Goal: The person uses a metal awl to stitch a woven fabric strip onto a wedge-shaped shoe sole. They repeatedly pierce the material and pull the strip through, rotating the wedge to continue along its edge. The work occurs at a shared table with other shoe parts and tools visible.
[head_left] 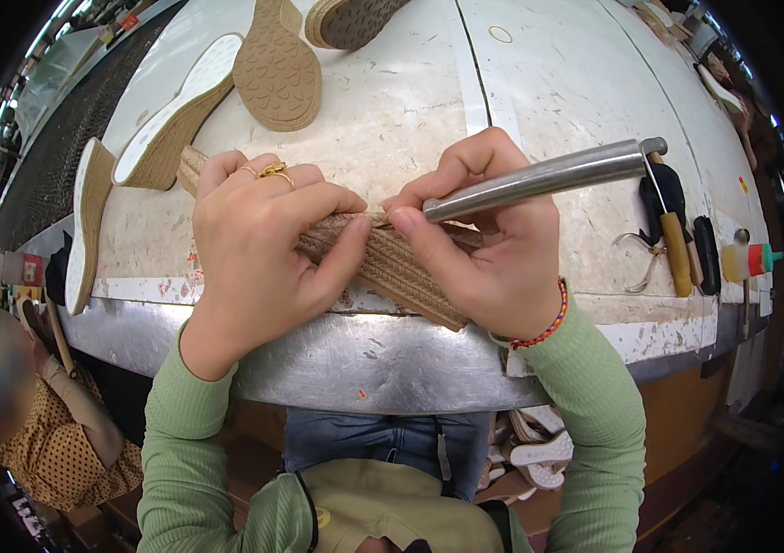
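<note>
Over the near edge of the table I hold a wedge shoe sole (406,272) wrapped in tan braided jute. My left hand (258,240), with gold rings, is closed round its left part, thumb and forefinger pinching the upper edge. My right hand (503,253) grips the sole's right part, its thumb and finger meeting close to the left fingertips. Tucked in that same hand is a silver metal-handled tool (544,180), slanting up to the right. Its working end is hidden, so I cannot tell its kind.
More jute wedge soles lie at the back left, including a patterned brown outsole (279,78) and a white-topped wedge (175,115). To the right are pliers (643,263), a yellow handle (676,253) and a capped bottle (749,262). A seated person (60,433) works at left.
</note>
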Demonstrator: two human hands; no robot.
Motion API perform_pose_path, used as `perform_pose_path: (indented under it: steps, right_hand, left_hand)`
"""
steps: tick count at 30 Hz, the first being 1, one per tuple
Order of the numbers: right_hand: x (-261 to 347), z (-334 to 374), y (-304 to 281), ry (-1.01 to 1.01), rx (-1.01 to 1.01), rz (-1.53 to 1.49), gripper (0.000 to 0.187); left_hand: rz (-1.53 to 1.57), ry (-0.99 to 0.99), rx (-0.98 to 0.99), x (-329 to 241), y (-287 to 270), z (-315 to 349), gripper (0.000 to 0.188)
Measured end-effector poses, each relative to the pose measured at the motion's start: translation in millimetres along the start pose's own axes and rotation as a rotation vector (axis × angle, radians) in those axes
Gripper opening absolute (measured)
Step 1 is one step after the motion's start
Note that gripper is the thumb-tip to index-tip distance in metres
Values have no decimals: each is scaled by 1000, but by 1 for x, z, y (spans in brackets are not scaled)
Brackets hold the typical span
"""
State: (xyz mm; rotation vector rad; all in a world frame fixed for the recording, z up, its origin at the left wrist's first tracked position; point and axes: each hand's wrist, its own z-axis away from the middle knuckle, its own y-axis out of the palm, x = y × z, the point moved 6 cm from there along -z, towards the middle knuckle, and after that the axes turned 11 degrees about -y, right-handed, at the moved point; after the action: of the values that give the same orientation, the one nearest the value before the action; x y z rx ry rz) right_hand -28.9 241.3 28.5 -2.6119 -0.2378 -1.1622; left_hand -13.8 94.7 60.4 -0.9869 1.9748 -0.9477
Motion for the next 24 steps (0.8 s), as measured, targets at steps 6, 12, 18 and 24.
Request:
perform_pose_path:
  steps: [6, 12, 18, 24]
  right_hand:
    - [-3, -3, 0, 2, 10, -13, 27]
    - [0, -4, 1, 33, 16, 8, 26]
    - [-8, -4, -6, 110, -62, -94, 26]
    - [-8, -5, -4, 108, 9, -48, 27]
  left_hand:
    - [-7, -9, 0, 3, 1, -3, 9]
    - [-25, -25, -17, 4, 1, -2, 10]
    - [31, -21, -9, 4, 1, -3, 10]
    - [28, -15, -16, 4, 1, -3, 8]
